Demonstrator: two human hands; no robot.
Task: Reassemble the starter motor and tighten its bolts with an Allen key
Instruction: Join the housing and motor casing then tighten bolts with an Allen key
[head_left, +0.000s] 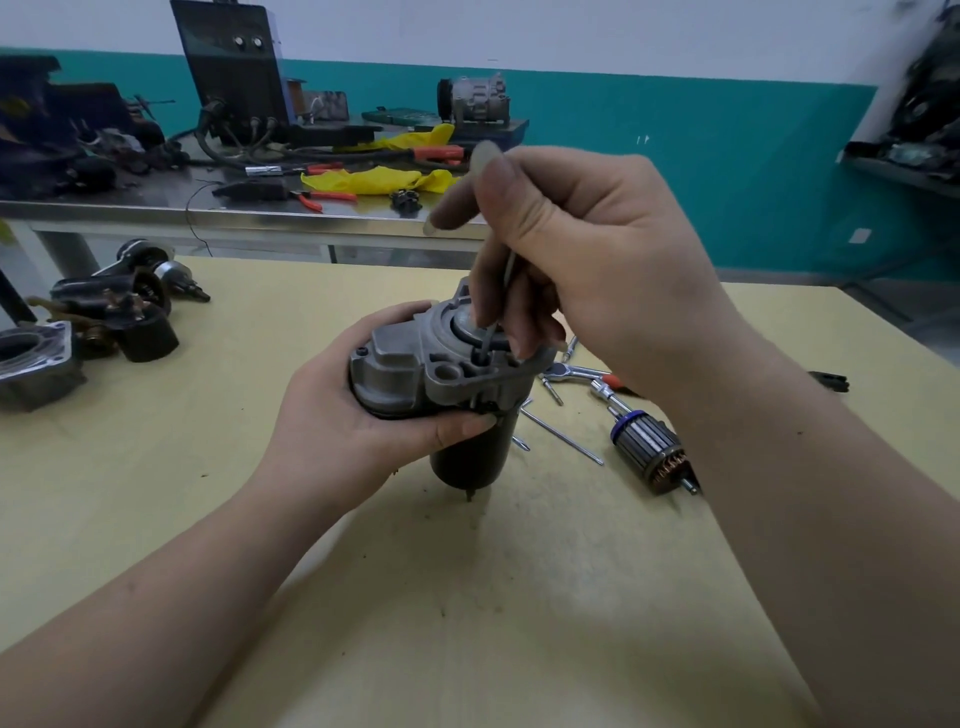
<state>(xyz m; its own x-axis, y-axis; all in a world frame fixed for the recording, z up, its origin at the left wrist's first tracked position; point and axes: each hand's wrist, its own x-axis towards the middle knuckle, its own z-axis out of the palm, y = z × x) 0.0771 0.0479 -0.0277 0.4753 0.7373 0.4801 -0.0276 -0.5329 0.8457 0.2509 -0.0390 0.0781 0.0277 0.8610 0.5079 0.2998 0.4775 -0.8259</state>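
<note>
1. A workshop with a teal-and-white wall; a steel bench (156, 208) at the back carries tools and yellow rags, and nearer me is a pale wooden table (467, 597) strewn with parts.
2. The starter motor (447, 384) stands upright on that table near its middle, black body down, grey aluminium nose housing on top.
3. The left hand (353, 410) wraps around the housing from the side, fingers closed on it, steadying it.
4. The right hand (582, 249) pinches the Allen key (498, 312) between thumb and fingers, its lower end set down into a recess of the housing, seemingly on a bolt head I cannot see.
5. So the tightening step looks to be in hand. Next calls for turning the key while the left hand resists the twist and keeps the key seated straight.
6. A loose armature (652, 454) and long screws lie just to the right, untouched.
</note>
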